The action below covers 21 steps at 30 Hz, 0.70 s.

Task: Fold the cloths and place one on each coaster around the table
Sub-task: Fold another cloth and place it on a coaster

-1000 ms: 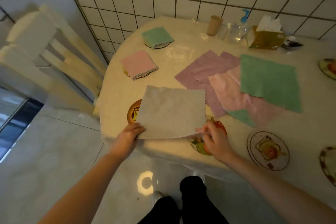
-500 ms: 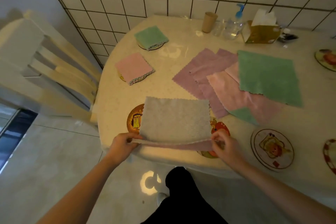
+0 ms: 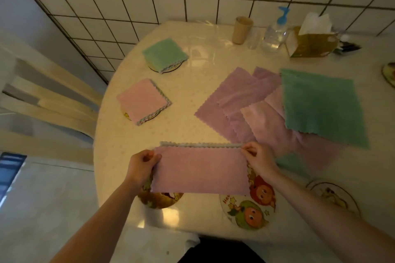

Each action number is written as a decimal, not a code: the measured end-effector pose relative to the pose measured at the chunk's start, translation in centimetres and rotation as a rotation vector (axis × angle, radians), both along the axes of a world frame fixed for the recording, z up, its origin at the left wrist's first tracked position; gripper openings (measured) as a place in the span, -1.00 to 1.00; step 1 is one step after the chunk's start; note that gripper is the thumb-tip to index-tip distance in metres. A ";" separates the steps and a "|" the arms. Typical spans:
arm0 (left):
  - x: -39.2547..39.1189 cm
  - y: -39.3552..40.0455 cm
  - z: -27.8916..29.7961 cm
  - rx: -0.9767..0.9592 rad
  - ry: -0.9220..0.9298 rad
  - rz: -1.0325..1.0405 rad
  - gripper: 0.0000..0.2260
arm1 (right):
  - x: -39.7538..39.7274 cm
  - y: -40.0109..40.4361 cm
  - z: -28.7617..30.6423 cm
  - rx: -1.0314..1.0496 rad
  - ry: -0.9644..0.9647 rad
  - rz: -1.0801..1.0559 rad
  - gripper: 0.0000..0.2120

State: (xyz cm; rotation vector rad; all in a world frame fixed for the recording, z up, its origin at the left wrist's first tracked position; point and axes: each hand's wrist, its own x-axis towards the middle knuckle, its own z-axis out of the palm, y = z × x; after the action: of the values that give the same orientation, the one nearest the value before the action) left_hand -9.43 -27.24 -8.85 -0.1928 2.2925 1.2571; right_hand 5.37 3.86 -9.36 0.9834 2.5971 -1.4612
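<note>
A cloth (image 3: 201,170), pink on top and grey beneath, lies folded in half near the table's front edge. My left hand (image 3: 141,166) pinches its far left corner and my right hand (image 3: 259,159) pinches its far right corner. It partly covers a brown coaster (image 3: 160,198) and a picture coaster (image 3: 250,209). A folded pink cloth (image 3: 143,100) and a folded green cloth (image 3: 163,54) each sit on a coaster at the left. Unfolded purple cloths (image 3: 233,100), a pink cloth (image 3: 273,126) and a green cloth (image 3: 320,107) overlap at the right.
A bare coaster (image 3: 333,196) lies at the front right, another (image 3: 388,72) at the right edge. A cup (image 3: 241,30), a pump bottle (image 3: 274,32) and a tissue box (image 3: 310,42) stand by the tiled wall. A pale chair (image 3: 42,100) stands left of the table (image 3: 192,113).
Both hands carried the near edge of the cloth away from me and laid it over the far edge, so the cloth went from flat grey to a half-height pink strip.
</note>
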 end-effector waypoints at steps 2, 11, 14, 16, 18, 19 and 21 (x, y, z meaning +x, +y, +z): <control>-0.5 0.3 -0.2 -0.042 -0.004 -0.010 -0.83 | -0.3 0.4 -0.3 0.025 -0.030 0.002 -0.93; -1.8 1.1 -0.1 -0.133 0.020 -0.089 -0.82 | -0.8 0.9 -0.2 0.031 -0.096 0.008 -0.86; -2.1 1.5 -0.3 -0.188 0.017 -0.083 -0.82 | -1.2 0.9 -0.2 0.032 -0.119 -0.014 -0.83; -2.1 1.8 -0.3 -0.226 0.025 -0.076 -0.81 | -1.5 0.9 -0.2 0.015 -0.150 -0.035 -0.81; -2.1 2.1 -0.3 -0.252 0.034 -0.076 -0.80 | -1.8 1.0 -0.3 0.054 -0.169 -0.033 -0.79; -2.1 2.2 -0.4 -0.259 0.036 -0.074 -0.79 | -1.9 1.0 -0.3 0.076 -0.171 -0.034 -0.78; -1.9 2.3 -0.4 -0.269 0.047 -0.072 -0.79 | -1.9 0.9 -0.3 0.100 -0.176 -0.043 -0.78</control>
State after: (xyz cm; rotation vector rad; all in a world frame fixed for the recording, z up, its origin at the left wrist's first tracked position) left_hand -11.36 -24.97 -9.22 -0.1739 2.4809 0.9242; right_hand 3.46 4.79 -9.66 1.1291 2.5587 -1.2017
